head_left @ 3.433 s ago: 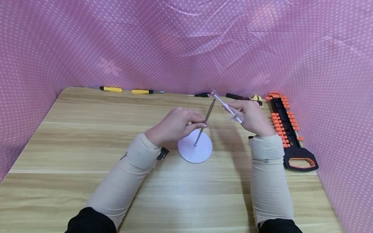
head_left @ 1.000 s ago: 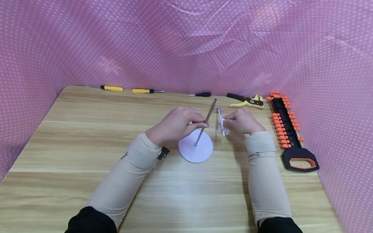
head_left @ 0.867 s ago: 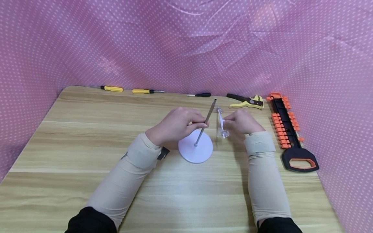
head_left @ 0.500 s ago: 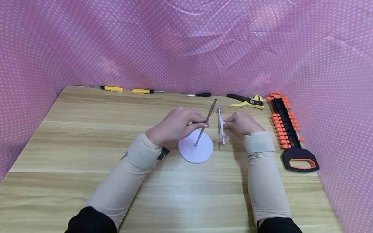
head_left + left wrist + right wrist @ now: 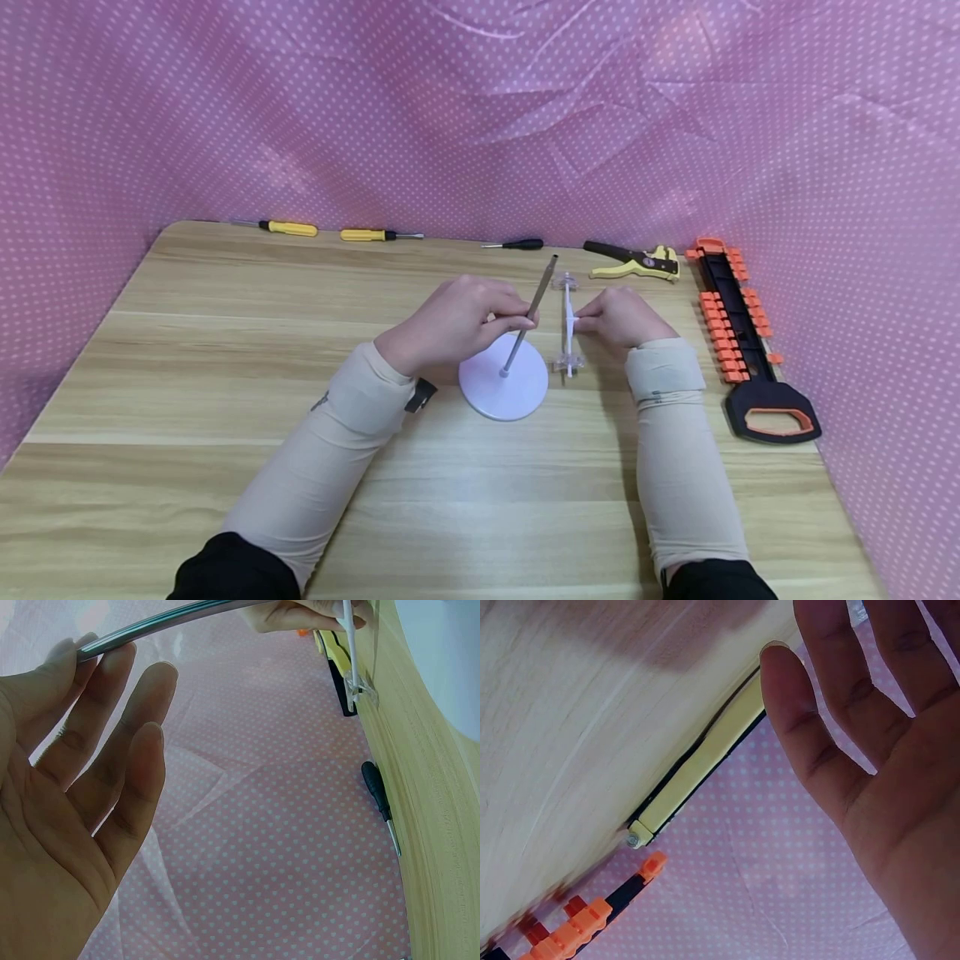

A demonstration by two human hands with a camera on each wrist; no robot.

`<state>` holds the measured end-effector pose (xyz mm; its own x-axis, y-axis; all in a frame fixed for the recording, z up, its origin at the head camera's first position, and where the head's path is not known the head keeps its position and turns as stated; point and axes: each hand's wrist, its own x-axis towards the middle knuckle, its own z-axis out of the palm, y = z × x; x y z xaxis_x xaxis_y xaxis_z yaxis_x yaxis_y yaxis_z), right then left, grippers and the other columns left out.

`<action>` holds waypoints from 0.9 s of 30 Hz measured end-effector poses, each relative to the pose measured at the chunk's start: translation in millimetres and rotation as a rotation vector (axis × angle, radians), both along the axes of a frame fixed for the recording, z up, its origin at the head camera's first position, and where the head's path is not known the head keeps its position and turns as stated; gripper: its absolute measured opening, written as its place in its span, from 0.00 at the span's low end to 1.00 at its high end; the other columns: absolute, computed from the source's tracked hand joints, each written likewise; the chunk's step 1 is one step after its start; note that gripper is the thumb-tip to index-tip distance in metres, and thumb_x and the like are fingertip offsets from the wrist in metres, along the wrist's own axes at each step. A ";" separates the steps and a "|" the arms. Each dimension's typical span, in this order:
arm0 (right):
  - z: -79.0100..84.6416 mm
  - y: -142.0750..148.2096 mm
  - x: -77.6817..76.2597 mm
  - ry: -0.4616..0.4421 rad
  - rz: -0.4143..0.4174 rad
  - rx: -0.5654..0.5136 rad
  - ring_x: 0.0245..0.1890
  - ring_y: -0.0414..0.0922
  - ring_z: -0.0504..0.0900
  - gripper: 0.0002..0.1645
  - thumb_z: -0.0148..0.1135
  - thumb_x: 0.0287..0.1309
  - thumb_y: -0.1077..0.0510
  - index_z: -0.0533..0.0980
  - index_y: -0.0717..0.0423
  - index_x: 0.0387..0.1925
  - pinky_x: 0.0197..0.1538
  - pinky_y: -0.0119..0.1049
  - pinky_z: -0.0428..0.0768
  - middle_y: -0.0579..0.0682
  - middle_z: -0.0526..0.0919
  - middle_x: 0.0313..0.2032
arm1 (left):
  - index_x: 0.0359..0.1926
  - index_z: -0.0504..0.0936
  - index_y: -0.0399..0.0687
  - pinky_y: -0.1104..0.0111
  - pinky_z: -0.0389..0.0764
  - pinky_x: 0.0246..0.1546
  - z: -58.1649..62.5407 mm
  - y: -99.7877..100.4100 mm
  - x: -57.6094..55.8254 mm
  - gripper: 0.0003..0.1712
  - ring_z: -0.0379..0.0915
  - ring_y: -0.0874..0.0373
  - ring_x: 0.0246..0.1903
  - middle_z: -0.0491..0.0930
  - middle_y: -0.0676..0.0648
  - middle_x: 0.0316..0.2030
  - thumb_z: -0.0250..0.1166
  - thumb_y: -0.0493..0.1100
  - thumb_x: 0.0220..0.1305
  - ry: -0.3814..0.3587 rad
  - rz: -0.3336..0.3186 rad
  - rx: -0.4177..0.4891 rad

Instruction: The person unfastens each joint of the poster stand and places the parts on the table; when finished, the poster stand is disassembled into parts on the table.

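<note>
My left hand [image 5: 461,325] pinches a thin grey metal rod [image 5: 542,290] between thumb and fingertips; the other fingers are spread loosely in the left wrist view. The rod rises at a tilt from a white round base [image 5: 495,396] on the table. To the right of the rod, my right hand [image 5: 621,317] pinches a slim white bar [image 5: 569,342] near its middle. Clear plastic clips [image 5: 567,364] sit at both ends of the bar, which runs front to back, apart from the rod. The right wrist view shows the hand [image 5: 900,765], but the pinched part is out of frame.
Along the back edge lie two yellow-handled screwdrivers [image 5: 292,228], a small black screwdriver [image 5: 522,244] and yellow-black wire strippers [image 5: 637,262]. A black rack with orange clips [image 5: 738,325] lies at the right edge. Pink dotted cloth [image 5: 480,125] surrounds the table [image 5: 225,375].
My right hand has brought the white bar down and nearer me from its slanted pose by the rod's top, then turned it straight front to back. My left hand keeps its pinch on the rod.
</note>
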<state>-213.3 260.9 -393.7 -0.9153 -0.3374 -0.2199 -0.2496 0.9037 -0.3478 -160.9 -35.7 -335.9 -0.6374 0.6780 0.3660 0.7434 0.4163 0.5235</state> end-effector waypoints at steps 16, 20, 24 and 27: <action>-1.9 0.1 -1.5 -0.022 -0.014 0.039 0.60 0.60 0.85 0.13 0.72 0.68 0.51 0.90 0.49 0.49 0.68 0.60 0.76 0.55 0.90 0.54 | 0.45 0.93 0.54 0.62 0.84 0.47 0.1 0.5 0.6 0.09 0.85 0.62 0.43 0.90 0.56 0.42 0.68 0.48 0.75 0.002 0.003 0.002; -2.1 0.4 -1.9 -0.027 -0.015 0.033 0.60 0.59 0.85 0.13 0.72 0.68 0.51 0.90 0.50 0.49 0.68 0.60 0.76 0.55 0.90 0.54 | 0.45 0.93 0.54 0.62 0.84 0.46 0.2 0.3 0.5 0.09 0.84 0.63 0.42 0.90 0.56 0.42 0.68 0.47 0.75 0.004 0.002 0.002; -2.6 0.4 -2.2 -0.029 -0.020 0.030 0.60 0.59 0.86 0.13 0.72 0.68 0.51 0.91 0.50 0.49 0.67 0.59 0.76 0.56 0.90 0.54 | 0.45 0.93 0.54 0.62 0.84 0.46 -0.5 0.6 -0.1 0.09 0.84 0.63 0.42 0.90 0.56 0.42 0.68 0.47 0.75 0.008 0.006 0.000; -2.7 0.2 -1.9 -0.036 -0.029 0.028 0.59 0.59 0.86 0.13 0.72 0.67 0.51 0.91 0.50 0.49 0.67 0.59 0.76 0.56 0.90 0.54 | 0.45 0.94 0.54 0.62 0.84 0.46 -0.7 0.9 -0.3 0.09 0.84 0.63 0.42 0.90 0.56 0.42 0.68 0.47 0.75 0.009 0.008 -0.005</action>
